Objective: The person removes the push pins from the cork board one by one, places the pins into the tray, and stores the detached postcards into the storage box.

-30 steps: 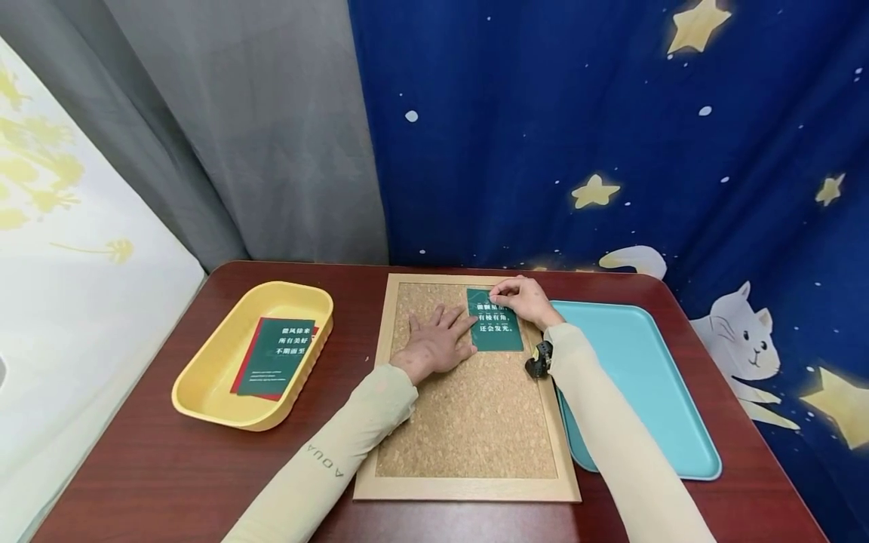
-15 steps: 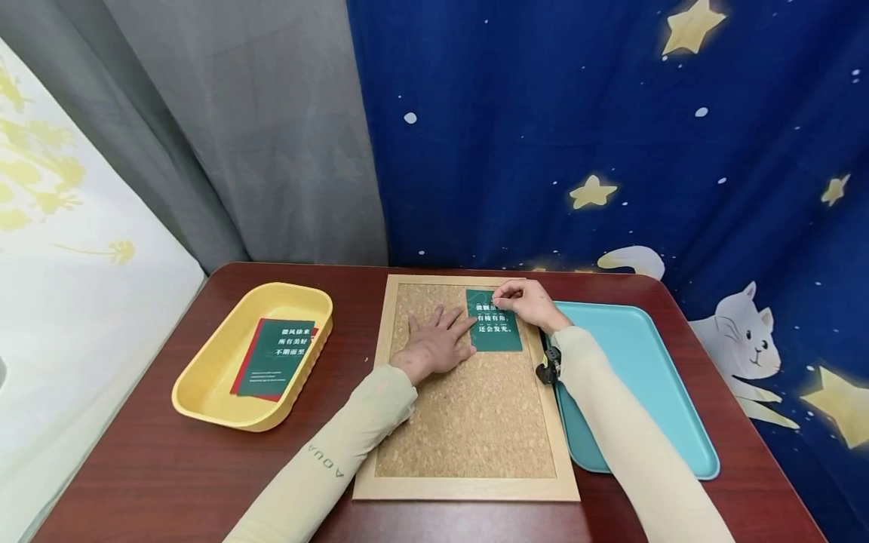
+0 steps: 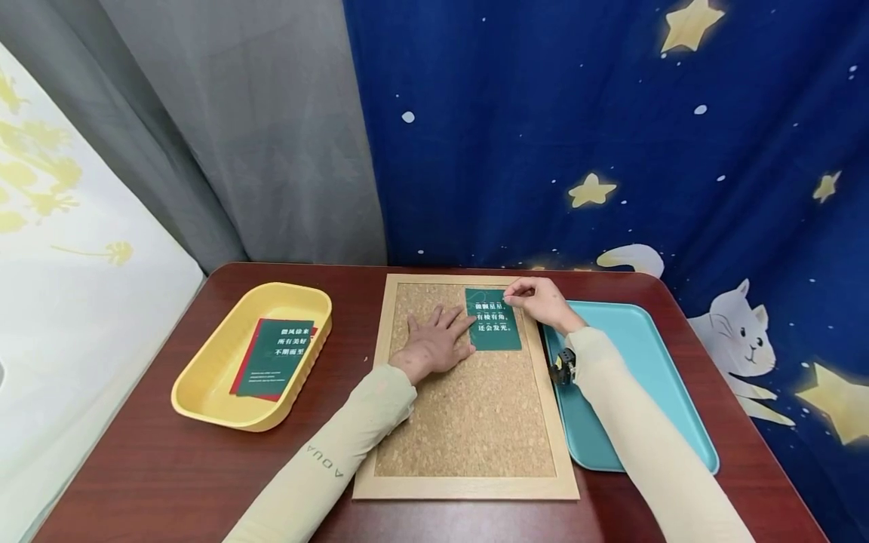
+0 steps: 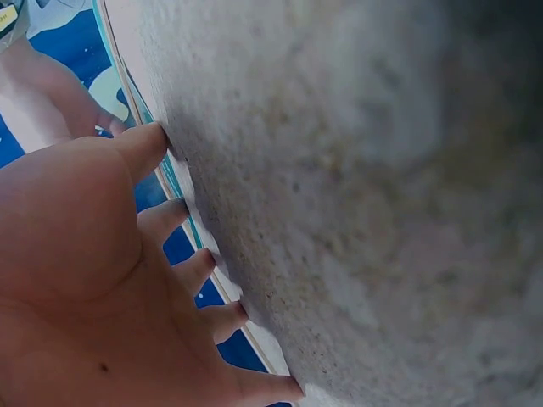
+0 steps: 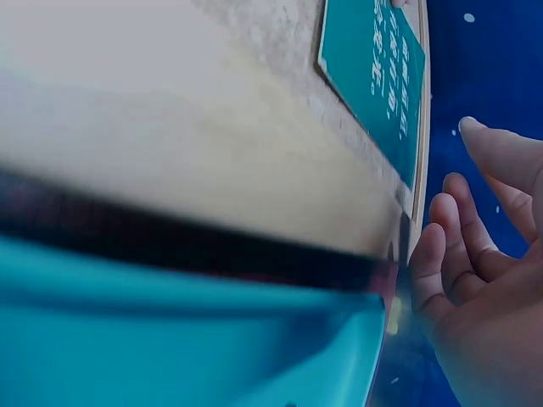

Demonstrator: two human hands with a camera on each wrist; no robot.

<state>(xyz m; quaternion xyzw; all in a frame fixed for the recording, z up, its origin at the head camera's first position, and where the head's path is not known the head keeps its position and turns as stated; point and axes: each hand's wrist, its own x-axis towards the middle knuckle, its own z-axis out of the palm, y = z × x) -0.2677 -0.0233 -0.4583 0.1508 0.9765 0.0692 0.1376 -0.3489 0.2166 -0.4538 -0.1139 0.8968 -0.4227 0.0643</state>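
A dark green card (image 3: 498, 335) with white characters lies at the upper right of a wood-framed corkboard (image 3: 475, 422). My left hand (image 3: 434, 343) rests with spread, straight fingers on the cork, its fingertips reaching the card's left edge. In the left wrist view, those fingers (image 4: 153, 153) press on the cork surface. At the card's upper right corner my right hand (image 3: 543, 303) holds thumb and index finger close together, the other fingers bent. Whether something small sits between those fingertips cannot be made out, even in the right wrist view of the hand (image 5: 484, 246).
Left of the board, a yellow tray (image 3: 197, 392) holds a green card (image 3: 281, 358) over red ones. A turquoise tray (image 3: 638, 377) lies to the right, under my right forearm. Curtains (image 3: 475, 151) hang behind the dark red table (image 3: 136, 467).
My right hand has slid a little to the right along the card's top, from over its lettering to its upper right corner. The left hand and the card have stayed in place.
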